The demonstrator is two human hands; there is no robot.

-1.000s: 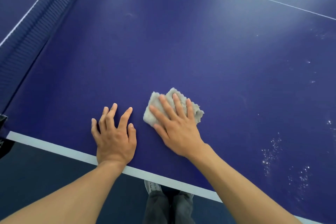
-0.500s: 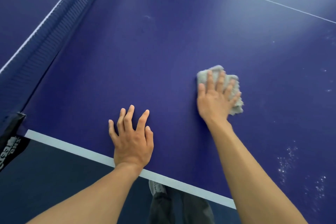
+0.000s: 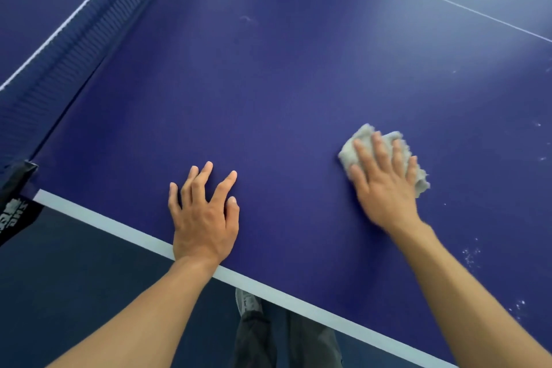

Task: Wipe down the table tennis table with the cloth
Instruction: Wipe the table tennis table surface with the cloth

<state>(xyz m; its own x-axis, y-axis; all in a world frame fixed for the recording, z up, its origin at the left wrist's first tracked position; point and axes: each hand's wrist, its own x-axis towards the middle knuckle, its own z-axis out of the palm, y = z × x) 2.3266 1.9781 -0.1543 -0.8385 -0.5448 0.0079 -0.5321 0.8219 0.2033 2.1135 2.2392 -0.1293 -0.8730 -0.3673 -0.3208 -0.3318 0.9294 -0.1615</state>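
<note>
The dark blue table tennis table (image 3: 283,84) fills most of the view, its white side line running along the near edge. My right hand (image 3: 385,185) lies flat on a crumpled grey cloth (image 3: 363,136), pressing it onto the table right of centre; most of the cloth is hidden under the fingers. My left hand (image 3: 204,215) rests flat on the bare table close to the white edge, fingers spread, holding nothing.
The blue net (image 3: 77,36) runs up the left side, with its black post clamp (image 3: 15,203) at the table's corner. White specks of dust (image 3: 470,255) dot the surface to the right. My grey trousers and a shoe (image 3: 248,303) show below the edge.
My right hand has slid the cloth rightward and slightly nearer across the table. My left hand stays planted near the edge.
</note>
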